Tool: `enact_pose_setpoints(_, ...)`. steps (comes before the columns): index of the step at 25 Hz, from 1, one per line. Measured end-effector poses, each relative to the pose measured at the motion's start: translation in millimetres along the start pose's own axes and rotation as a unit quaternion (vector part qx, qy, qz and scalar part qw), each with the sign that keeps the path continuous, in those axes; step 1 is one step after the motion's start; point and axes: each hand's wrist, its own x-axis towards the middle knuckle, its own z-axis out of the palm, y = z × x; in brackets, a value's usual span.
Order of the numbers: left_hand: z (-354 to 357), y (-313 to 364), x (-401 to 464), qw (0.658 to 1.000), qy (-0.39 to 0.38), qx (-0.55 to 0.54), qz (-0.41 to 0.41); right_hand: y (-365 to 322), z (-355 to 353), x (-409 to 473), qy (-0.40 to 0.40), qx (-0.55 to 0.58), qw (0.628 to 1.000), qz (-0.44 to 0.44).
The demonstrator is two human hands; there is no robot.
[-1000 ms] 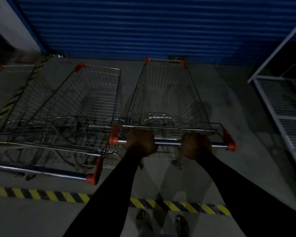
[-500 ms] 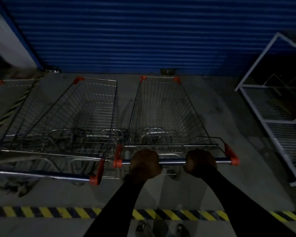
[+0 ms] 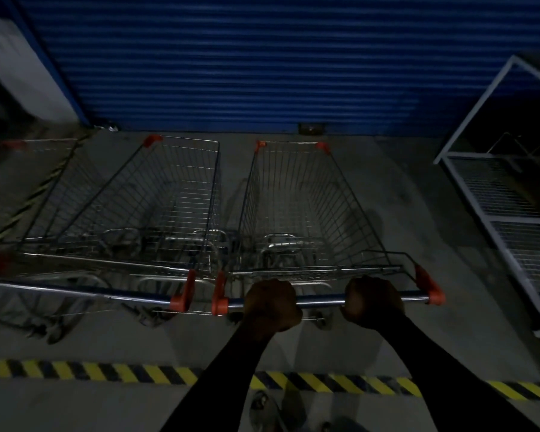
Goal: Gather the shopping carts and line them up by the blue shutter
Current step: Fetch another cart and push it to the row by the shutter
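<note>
I have my left hand [image 3: 272, 304] and right hand [image 3: 373, 302] both wrapped tight round the blue handlebar with orange end caps [image 3: 321, 299] of a silver wire shopping cart [image 3: 300, 207], nosed toward the ribbed blue roller shutter [image 3: 231, 63]. Just beside it on the left stands a second matching wire cart [image 3: 144, 204], handles nearly level. I judge these two lined up; a third cart [image 3: 38, 169] at far left looks askew and probably needs straightening.
</note>
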Motion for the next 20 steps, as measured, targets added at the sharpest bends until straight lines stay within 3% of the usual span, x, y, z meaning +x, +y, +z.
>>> enact_pose_setpoints(7,-19.7,1.9,-22.6,1.000,-0.001,0.011,-0.010,0.9,3.6,-9.7,0.024,0.060,0.998,-0.027)
enact_pose_setpoints(11,-12.6,30.1,-46.3,0.996,0.063,-0.057,-0.029,14.5,2.6,-30.9,0.047,0.218,0.974,-0.036)
enact_pose_setpoints(13,-2.2,50.0,-57.6,0.966,0.144,-0.209,-0.058,18.0,3.9,-41.4,0.059,0.444,0.894,-0.010)
enact_pose_setpoints(15,-8.3,69.2,-67.5,0.914,0.158,-0.361,-0.098,20.6,9.0,-48.5,0.073,0.601,0.796,0.015)
enact_pose_setpoints(17,-21.4,78.6,-80.3,0.860,0.185,-0.460,-0.121,21.6,2.5,-59.5,0.095,0.690,0.717,0.015)
enact_pose_setpoints(20,-46.3,91.9,-116.5,0.783,0.232,-0.561,-0.133,18.6,-11.6,-82.4,0.120,0.746,0.655,0.002)
